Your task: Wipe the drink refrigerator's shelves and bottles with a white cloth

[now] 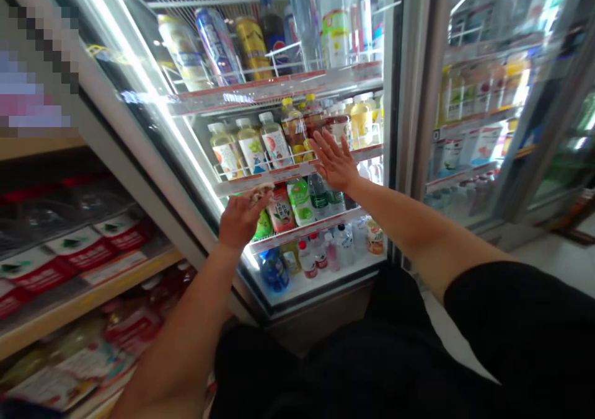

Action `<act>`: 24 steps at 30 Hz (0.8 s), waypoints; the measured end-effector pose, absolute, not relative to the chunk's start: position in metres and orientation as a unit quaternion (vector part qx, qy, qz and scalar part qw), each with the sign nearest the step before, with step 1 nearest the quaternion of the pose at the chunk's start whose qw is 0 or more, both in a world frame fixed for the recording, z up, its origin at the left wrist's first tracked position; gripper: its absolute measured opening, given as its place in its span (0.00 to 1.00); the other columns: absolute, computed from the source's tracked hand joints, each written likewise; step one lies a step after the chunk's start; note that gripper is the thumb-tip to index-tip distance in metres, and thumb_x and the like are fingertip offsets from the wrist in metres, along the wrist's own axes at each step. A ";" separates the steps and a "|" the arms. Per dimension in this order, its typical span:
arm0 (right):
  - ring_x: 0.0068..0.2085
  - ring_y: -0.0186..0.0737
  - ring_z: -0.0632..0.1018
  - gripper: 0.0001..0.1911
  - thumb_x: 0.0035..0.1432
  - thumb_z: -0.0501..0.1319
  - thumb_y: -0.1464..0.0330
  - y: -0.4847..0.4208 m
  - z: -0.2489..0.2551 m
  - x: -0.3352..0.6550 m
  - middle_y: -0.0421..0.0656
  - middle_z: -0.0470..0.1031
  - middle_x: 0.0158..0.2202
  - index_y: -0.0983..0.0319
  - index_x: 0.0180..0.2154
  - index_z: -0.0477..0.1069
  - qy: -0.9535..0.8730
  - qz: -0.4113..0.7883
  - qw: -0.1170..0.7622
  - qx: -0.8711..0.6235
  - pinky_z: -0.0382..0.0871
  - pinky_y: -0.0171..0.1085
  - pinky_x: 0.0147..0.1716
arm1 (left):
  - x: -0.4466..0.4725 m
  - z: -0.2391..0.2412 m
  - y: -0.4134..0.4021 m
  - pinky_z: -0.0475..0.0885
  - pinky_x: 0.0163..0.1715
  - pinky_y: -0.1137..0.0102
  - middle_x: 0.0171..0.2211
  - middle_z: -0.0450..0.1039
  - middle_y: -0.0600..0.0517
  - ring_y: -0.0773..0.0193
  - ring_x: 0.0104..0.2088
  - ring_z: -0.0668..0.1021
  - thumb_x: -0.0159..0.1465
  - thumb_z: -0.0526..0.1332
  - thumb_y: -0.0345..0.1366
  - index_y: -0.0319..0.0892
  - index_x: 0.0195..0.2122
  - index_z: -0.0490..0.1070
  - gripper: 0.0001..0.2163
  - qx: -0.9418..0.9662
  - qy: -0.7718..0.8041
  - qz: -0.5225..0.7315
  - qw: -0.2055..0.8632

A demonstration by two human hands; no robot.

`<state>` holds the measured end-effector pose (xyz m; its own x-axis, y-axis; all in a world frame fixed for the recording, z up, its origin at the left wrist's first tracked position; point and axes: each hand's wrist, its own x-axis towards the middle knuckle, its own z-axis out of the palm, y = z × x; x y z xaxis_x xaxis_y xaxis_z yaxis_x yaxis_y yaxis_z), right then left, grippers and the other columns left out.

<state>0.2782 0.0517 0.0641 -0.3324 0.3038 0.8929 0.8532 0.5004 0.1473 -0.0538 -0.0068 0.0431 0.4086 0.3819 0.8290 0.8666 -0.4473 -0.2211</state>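
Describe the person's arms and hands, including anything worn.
Both forearms are bare, with no watch or glove showing. The left hand and right hand are bare too; no rings are visible. A black short sleeve covers the right upper arm. The left arm's sleeve is out of view.

Both bare arms reach forward. The left hand [242,217] is curled into a fist, lower and nearer. The right hand [333,162] is raised flat, fingers spread, farther right.
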 end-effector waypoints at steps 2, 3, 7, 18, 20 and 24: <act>0.76 0.51 0.52 0.32 0.73 0.47 0.61 0.051 0.064 0.277 0.47 0.53 0.76 0.58 0.74 0.49 -0.752 -0.317 0.432 -0.384 0.39 0.63 0.73 | -0.061 0.054 -0.004 0.71 0.53 0.54 0.51 0.74 0.41 0.50 0.50 0.75 0.75 0.51 0.41 0.49 0.58 0.78 0.18 -0.732 -0.430 -0.377 0.370; 0.76 0.51 0.52 0.32 0.73 0.46 0.62 0.051 0.064 0.277 0.48 0.53 0.76 0.58 0.74 0.48 -0.752 -0.315 0.432 -0.384 0.39 0.63 0.73 | -0.064 0.063 -0.003 0.71 0.53 0.52 0.51 0.73 0.40 0.49 0.51 0.74 0.75 0.51 0.41 0.49 0.60 0.76 0.19 -0.701 -0.444 -0.399 0.390; 0.76 0.51 0.52 0.31 0.73 0.46 0.62 0.048 0.064 0.277 0.48 0.53 0.75 0.59 0.74 0.49 -0.751 -0.315 0.429 -0.392 0.39 0.63 0.73 | -0.070 0.080 -0.003 0.70 0.53 0.47 0.50 0.69 0.38 0.46 0.52 0.72 0.72 0.53 0.36 0.44 0.64 0.72 0.21 -0.624 -0.473 -0.453 0.427; 0.76 0.50 0.53 0.30 0.74 0.46 0.63 0.050 0.059 0.276 0.48 0.54 0.75 0.60 0.73 0.52 -0.740 -0.337 0.434 -0.388 0.41 0.62 0.74 | -0.080 0.065 -0.010 0.71 0.54 0.48 0.52 0.71 0.39 0.45 0.54 0.74 0.72 0.53 0.38 0.45 0.62 0.74 0.20 -0.647 -0.481 -0.446 0.389; 0.76 0.50 0.54 0.30 0.74 0.45 0.63 0.049 0.060 0.276 0.48 0.55 0.75 0.60 0.73 0.52 -0.738 -0.341 0.433 -0.389 0.42 0.62 0.74 | -0.075 0.078 -0.009 0.70 0.56 0.48 0.54 0.68 0.41 0.44 0.56 0.73 0.72 0.52 0.37 0.43 0.65 0.71 0.22 -0.612 -0.488 -0.486 0.389; 0.75 0.50 0.55 0.29 0.75 0.45 0.63 0.044 0.062 0.275 0.49 0.56 0.74 0.60 0.72 0.55 -0.736 -0.339 0.434 -0.394 0.43 0.61 0.73 | -0.050 0.058 -0.011 0.71 0.56 0.48 0.54 0.70 0.38 0.44 0.56 0.73 0.72 0.53 0.38 0.43 0.66 0.70 0.23 -0.637 -0.487 -0.473 0.366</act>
